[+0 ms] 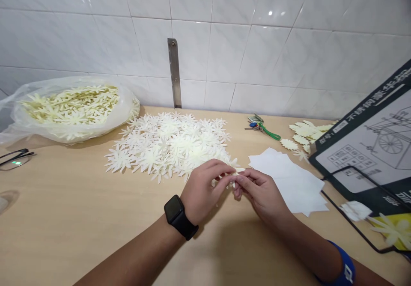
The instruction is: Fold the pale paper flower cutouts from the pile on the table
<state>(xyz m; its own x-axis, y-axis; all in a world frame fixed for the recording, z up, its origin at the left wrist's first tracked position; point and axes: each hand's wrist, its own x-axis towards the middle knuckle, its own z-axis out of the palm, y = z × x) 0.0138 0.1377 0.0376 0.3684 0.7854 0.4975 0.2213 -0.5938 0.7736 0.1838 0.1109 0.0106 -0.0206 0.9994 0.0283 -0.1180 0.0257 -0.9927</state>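
Note:
My left hand (202,187), with a black watch (180,217) on its wrist, pinches a small pale flower-shaped cutout (240,170). From the other side, the fingers of my right hand (263,194) close on the same cutout. The fingertips hide most of it; only pale petal tips show. Just behind my left hand spreads a heap of white flower cutouts (173,142) with narrow petals. White paper sheets (285,174) lie in an overlapping stack to the right of my right hand.
At the back left, a clear plastic bag (125,110) holds more pale cutouts. Keys with a green strap (269,132) and leaf-shaped cutouts (302,132) lie at the back right. A printed box (362,149) and black wire frame (348,221) stand right; glasses (14,159) lie left.

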